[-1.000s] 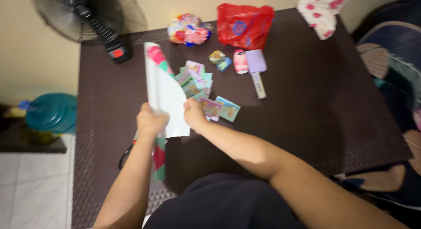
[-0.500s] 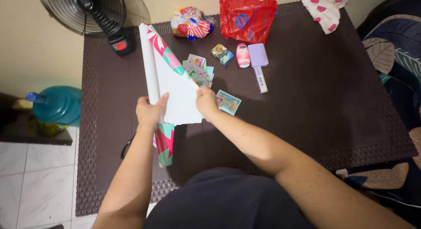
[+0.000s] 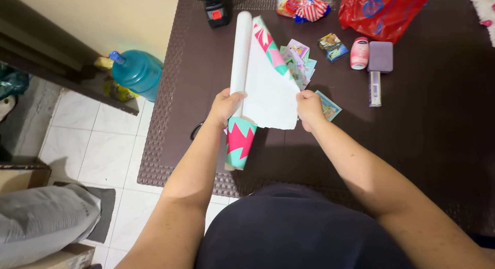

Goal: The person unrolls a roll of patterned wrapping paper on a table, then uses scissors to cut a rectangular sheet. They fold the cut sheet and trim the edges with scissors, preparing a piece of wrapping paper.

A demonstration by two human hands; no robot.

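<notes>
Wrapping paper roll (image 3: 241,57) unrolled wider; both hands' grip unchanged.

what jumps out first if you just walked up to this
The roll of gift wrap, pink and teal outside and white inside, sits mid-table with the left hand on the roll and the right hand pulling the loose sheet open. Beyond it, a red plastic bag glows at the far edge of the dark woven table, above scattered small cards.

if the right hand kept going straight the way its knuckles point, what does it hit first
Probably the small picture card lying just past the right hand, then the fanned pile of cards. The hand grips the white sheet, and its height above the table is unclear.
</notes>
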